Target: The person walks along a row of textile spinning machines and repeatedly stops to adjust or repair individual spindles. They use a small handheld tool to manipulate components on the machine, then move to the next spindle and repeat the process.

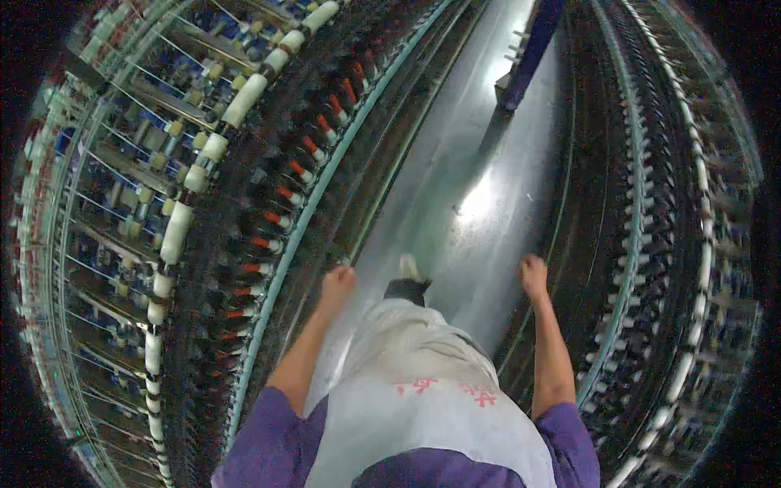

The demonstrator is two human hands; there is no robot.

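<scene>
One left hand [339,281] and one right hand [534,275] showed in the head view, fingers curled; how tightly, or around what, I could not tell. The left hung by the floor's [480,252] left edge, nearest the left machine [175,228] with its row of orange-tipped bobbins [277,220]; the right, by its right edge, nearest the right machine [636,211].

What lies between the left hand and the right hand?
The head view shows shiny grey floor between the left hand and right hand, plus a pale shoe and dark-clad lower leg, nearer the left hand in the picture.
</scene>
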